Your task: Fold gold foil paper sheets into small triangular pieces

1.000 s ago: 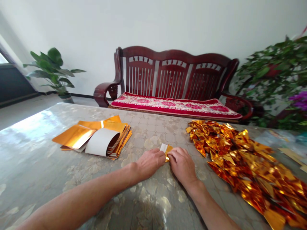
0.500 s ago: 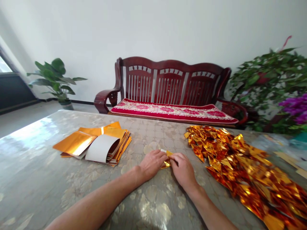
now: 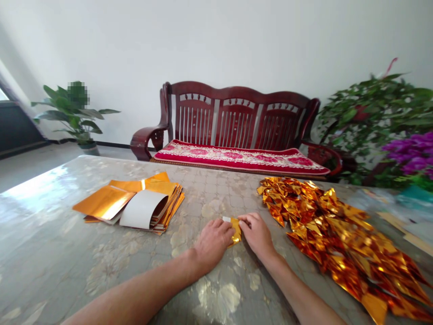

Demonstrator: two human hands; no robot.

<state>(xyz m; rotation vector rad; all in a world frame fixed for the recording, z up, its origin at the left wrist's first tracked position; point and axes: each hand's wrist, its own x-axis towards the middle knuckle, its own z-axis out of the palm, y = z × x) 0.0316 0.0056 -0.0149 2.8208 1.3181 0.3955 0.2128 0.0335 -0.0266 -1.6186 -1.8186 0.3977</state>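
A small folded piece of gold foil paper (image 3: 236, 231) lies on the table in front of me, with a pale strip showing at its upper left edge. My left hand (image 3: 214, 240) rests palm down over its left side, the fingers lying across it. At the right edge, my right hand (image 3: 256, 233) has its thumb and fingers closed together on the paper. To the left is a stack of flat orange-gold foil sheets (image 3: 104, 201), one curled over with its white back showing. On the right spreads a heap of folded gold foil pieces (image 3: 321, 230).
The table (image 3: 142, 275) has a glossy, flower-patterned covering. Behind it stands a dark red wooden bench (image 3: 237, 119) with a red floral cushion (image 3: 233, 155). Clear plastic (image 3: 375, 198) lies at the right, near purple flowers (image 3: 411, 153). A potted plant (image 3: 72, 113) stands back left.
My right hand has drawn slightly away from the left, so more of the gold paper shows between them. The view has shifted a little to the right.
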